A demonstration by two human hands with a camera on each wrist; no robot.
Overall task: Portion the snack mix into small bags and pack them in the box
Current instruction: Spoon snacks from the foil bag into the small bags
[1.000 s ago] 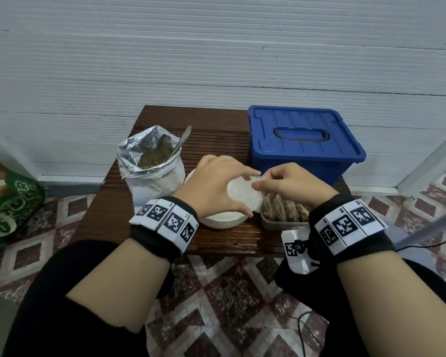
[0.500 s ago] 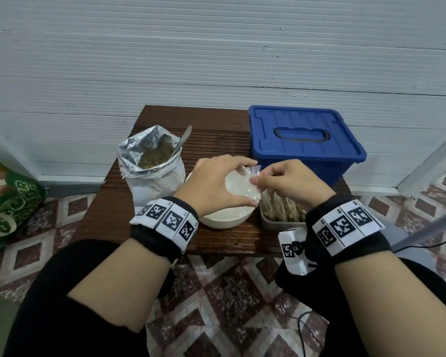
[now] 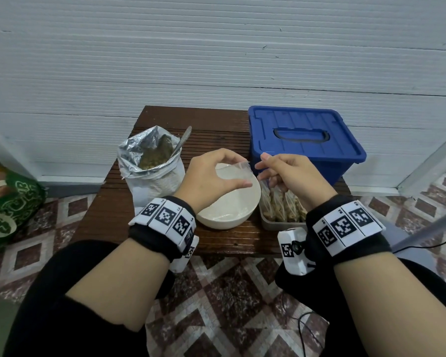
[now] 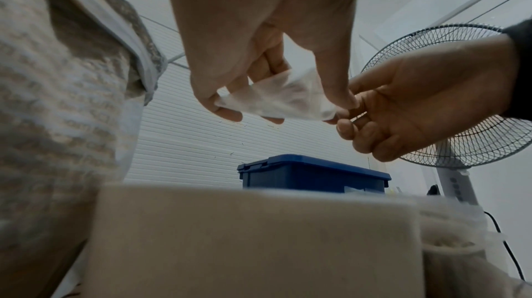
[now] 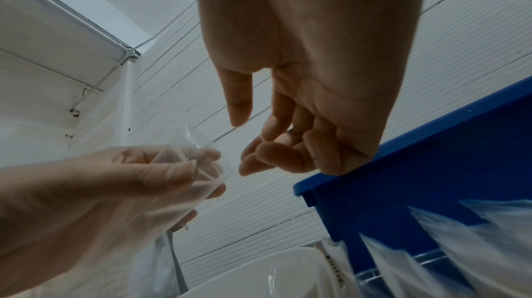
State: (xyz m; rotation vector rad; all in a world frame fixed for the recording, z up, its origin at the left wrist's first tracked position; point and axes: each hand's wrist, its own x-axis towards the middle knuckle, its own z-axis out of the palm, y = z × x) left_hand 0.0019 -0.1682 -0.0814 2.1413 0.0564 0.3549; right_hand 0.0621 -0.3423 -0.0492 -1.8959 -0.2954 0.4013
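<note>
My left hand (image 3: 242,173) pinches a small clear empty bag (image 3: 233,173) between thumb and fingers, above the white bowl (image 3: 232,219). In the left wrist view the bag (image 4: 287,100) hangs crumpled from the fingertips. My right hand (image 3: 262,162) hovers just right of the bag's corner. In the right wrist view its fingers (image 5: 276,157) are loosely curled and a small gap separates them from the bag (image 5: 195,157). The open foil snack-mix bag (image 3: 150,155) with a spoon (image 3: 184,137) stands left of the bowl. The blue box (image 3: 301,140) sits at the back right, lid closed.
A grey tray (image 3: 271,225) of filled small bags lies right of the bowl, under my right wrist. The small brown table (image 3: 108,215) stands against a white wall. A green bag (image 3: 8,202) sits on the tiled floor at left, and a fan (image 4: 460,89) stands at right.
Both hands rose from the bowl with the small bag. The right hand let go of the bag's corner and drew slightly right; the left hand still pinches it.
</note>
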